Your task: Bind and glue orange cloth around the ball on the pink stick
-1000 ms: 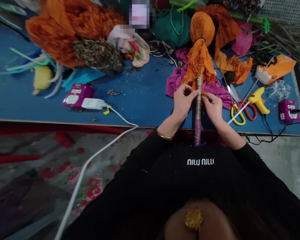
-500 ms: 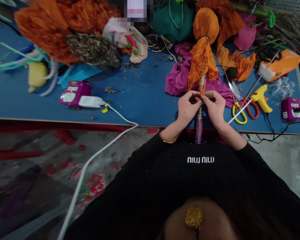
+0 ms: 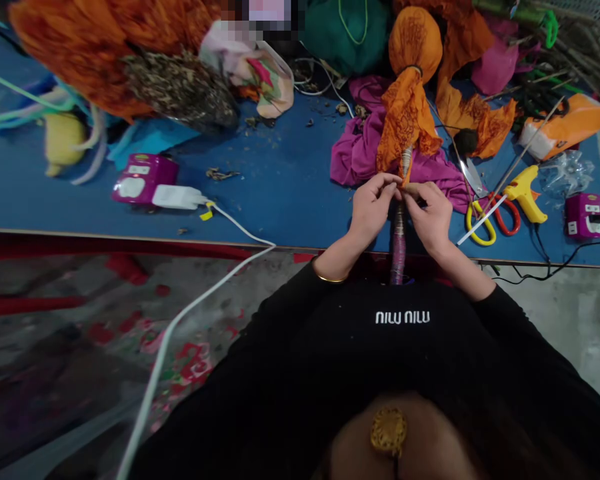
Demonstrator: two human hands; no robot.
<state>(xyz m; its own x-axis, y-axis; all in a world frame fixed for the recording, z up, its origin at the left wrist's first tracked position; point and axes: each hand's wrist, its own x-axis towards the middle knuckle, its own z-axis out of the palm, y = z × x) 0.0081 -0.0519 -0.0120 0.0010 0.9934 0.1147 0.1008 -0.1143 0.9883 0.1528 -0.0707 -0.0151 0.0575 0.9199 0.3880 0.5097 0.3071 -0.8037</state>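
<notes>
"Pinching what, and where?"

"Item: orange cloth (image 3: 405,123), right of centre, gathered below a round orange head (image 3: 416,43); its lower end lies against a wrapped stick (image 3: 399,248). Left hand (image 3: 373,208): thumb and fingers closed on that end. Right hand (image 3: 431,215): likewise, from the right; the two sets of fingertips nearly meet."

"Hidden portions?"

"Cloth tip, covered by fingertips; exact fold in each pinch cannot be told. Stick: upper length under the cloth, lower end indistinct against a black top (image 3: 360,347)."

"Cut off or unclear?"

"Teal bundle (image 3: 325,37), by the top edge; orange fabric heap (image 3: 95,50), upper left, the same. Pixelated patch, top centre, unreadable. Floor scraps (image 3: 193,367), lower left, blurred."

"Surroundings?"

"Purple cloth (image 3: 353,157), beneath the orange. Scissors (image 3: 474,180), right, handles crossed by a white rod (image 3: 480,222); rod runs from a yellow glue gun (image 3: 526,192) to just beside the right wrist."

"Obstructions?"

"White cable (image 3: 195,303), over the table edge, left of both hands."
</notes>
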